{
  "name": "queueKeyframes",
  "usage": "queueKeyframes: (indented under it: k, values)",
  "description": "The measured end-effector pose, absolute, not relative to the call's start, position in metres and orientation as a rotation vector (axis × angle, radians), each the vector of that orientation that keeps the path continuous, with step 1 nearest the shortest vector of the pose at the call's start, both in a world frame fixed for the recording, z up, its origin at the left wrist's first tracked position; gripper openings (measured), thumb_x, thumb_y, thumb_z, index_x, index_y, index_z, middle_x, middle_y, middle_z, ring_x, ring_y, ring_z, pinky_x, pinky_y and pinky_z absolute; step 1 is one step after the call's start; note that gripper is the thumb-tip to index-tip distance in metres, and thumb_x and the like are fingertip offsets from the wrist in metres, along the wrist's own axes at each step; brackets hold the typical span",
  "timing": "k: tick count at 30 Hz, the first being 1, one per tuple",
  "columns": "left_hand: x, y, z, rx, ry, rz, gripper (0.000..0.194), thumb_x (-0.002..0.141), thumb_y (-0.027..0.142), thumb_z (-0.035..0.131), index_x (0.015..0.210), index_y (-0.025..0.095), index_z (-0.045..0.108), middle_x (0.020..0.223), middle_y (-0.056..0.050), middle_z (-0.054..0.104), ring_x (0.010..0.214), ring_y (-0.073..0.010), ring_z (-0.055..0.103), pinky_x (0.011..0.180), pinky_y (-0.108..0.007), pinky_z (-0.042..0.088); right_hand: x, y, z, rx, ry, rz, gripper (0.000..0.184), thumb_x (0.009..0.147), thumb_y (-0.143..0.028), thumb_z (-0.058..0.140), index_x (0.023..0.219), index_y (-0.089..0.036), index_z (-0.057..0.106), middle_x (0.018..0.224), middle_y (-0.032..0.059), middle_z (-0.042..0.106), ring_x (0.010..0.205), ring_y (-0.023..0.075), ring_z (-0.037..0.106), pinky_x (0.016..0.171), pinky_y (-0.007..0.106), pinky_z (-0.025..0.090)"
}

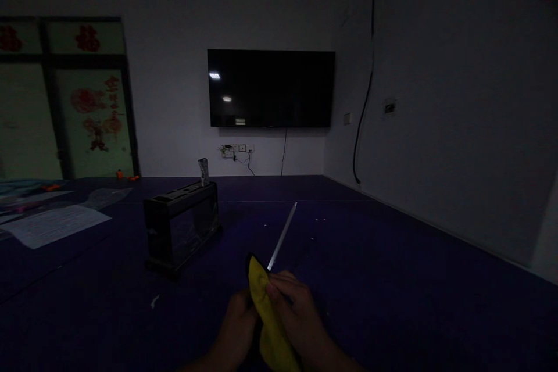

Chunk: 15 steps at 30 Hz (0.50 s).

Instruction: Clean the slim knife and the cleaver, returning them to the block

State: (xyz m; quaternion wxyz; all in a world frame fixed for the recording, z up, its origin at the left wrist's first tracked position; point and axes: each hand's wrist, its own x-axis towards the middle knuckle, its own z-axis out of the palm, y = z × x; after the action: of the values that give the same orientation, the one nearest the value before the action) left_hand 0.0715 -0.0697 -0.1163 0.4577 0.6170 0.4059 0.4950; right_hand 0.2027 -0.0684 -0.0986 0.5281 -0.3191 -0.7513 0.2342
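Note:
A yellow cloth (271, 325) with a dark edge is bunched between my two hands at the bottom middle. My left hand (239, 317) is closed on its left side, the fingertips hidden behind the cloth. My right hand (299, 308) is closed on the right side, thumb pressing the cloth near its top. From between the cloth and my right fingers a long, narrow, shiny metal strip (282, 236), like a knife blade seen edge-on, points forward. Its near end is hidden. A dark knife block (181, 221) stands ahead to the left, with one patterned handle (203, 171) upright in its top.
Papers (58, 224) and clear plastic (104, 196) lie at the left on the dark purple surface (383, 256). A white scrap (154, 301) is near the block. Small orange items (127, 175) sit at the far left. A television (272, 90) hangs on the back wall.

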Motion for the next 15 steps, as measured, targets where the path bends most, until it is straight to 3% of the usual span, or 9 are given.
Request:
queueKeyframes:
  k: [7,15]
  values:
    - [0.0729,-0.0713,-0.1125,1.475,0.992,1.229,0.043,0.072,0.045,0.052,0.091,0.010,0.068,0.073,-0.006,0.068,0.071,-0.0218,0.058,0.062,-0.028,0.043,0.2032,-0.0696,-0.1004,-0.814,-1.769,0.599,0.042,0.092,-0.044,0.040,0.066,-0.019,0.062,0.071,0.0028,0.060,0.069,0.0151,0.054,0.064,0.026,0.042]
    - [0.0714,-0.0671,-0.1182,1.379,1.030,1.225,0.040,0.070,0.039,0.054,0.092,0.009,0.068,0.072,-0.007,0.068,0.071,-0.0219,0.059,0.065,-0.030,0.045,0.2040,-0.0686,-0.1027,-0.852,-1.747,0.622,0.042,0.091,-0.046,0.041,0.070,-0.018,0.064,0.071,0.0034,0.058,0.068,0.0153,0.054,0.062,0.026,0.040]
